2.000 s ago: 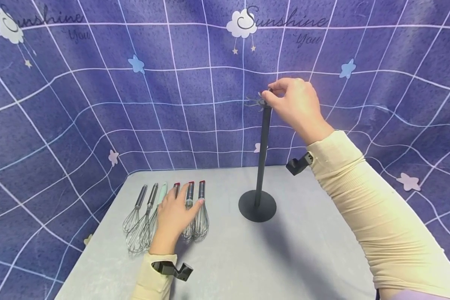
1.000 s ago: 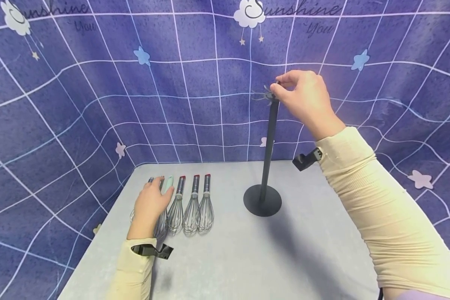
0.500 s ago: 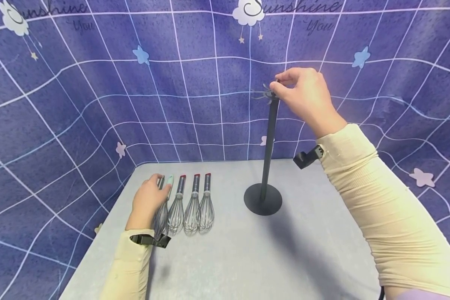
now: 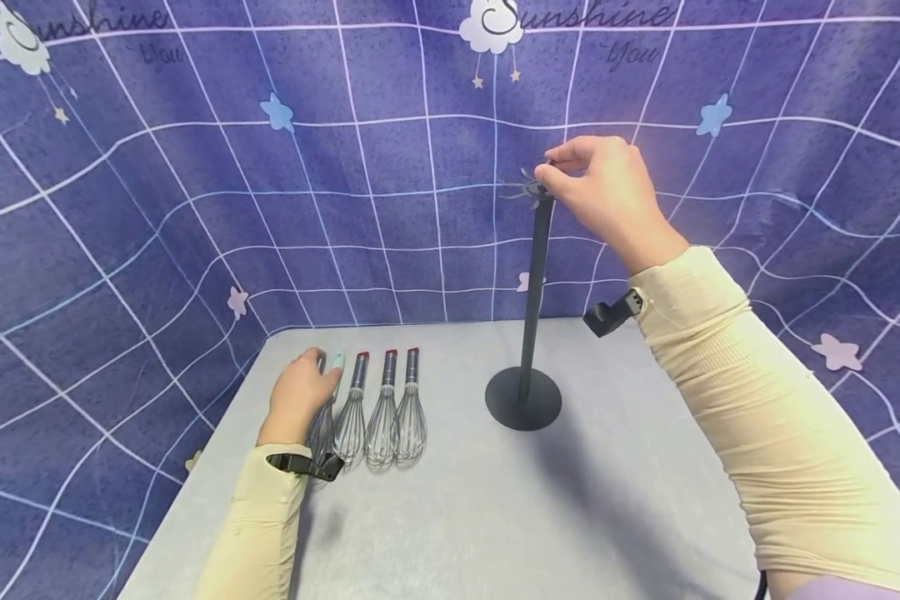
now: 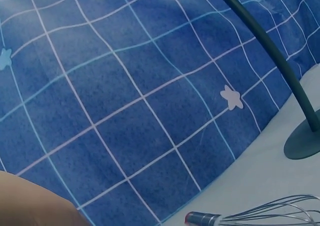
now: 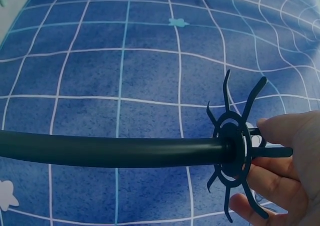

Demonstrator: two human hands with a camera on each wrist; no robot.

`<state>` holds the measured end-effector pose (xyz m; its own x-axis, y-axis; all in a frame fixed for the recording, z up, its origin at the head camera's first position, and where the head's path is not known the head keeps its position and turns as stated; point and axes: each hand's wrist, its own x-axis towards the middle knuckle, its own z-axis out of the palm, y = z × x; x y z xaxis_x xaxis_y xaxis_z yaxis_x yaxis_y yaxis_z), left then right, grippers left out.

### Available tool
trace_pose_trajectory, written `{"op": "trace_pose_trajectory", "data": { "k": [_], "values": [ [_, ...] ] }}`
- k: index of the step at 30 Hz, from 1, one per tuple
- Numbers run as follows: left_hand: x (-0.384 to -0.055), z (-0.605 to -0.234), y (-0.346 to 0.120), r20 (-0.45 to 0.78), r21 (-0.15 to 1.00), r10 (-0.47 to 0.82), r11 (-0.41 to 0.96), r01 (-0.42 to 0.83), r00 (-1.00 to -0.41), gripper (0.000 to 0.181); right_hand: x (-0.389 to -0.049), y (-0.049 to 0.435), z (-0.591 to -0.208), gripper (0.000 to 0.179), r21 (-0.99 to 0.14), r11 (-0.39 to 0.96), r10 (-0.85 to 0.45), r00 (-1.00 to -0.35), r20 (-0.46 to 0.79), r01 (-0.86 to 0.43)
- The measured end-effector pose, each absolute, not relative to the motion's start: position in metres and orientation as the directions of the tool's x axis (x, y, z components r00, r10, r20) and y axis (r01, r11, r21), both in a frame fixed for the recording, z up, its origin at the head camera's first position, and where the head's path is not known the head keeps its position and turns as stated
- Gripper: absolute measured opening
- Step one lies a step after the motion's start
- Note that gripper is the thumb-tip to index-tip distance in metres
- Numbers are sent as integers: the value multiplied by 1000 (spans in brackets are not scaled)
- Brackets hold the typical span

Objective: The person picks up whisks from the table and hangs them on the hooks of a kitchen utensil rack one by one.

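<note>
Black stand [image 4: 535, 292], long axis upright

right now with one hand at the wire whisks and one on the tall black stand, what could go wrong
The tall black stand might tip if the right hand pulls sideways, since it grips only the top. The left hand could nudge the mint-green-handled wire whisk beside its thumb. The red-tipped wire whisks lie close together, so lifting one may snag another.
</note>
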<state>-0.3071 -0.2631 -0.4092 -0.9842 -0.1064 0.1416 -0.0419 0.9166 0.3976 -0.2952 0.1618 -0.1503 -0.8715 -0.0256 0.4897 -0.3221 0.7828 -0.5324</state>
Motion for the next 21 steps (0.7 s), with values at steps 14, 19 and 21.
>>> {"op": "trace_pose_trajectory", "data": {
  "k": [14,19,21],
  "values": [
    [-318,-426,-264,66,379,-138,920,-103,-988,64,-296,162,-151,43,-506,795,-45,-864,501,-335],
    [-319,-429,-265,53,381,-145,917,-114,-988,66,-295,163,-152,42,-502,793,-50,-858,511,-345],
    [-320,-428,-266,51,381,-152,916,-122,-987,65,-295,163,-152,42,-501,793,-51,-856,515,-348]
  ]
}}
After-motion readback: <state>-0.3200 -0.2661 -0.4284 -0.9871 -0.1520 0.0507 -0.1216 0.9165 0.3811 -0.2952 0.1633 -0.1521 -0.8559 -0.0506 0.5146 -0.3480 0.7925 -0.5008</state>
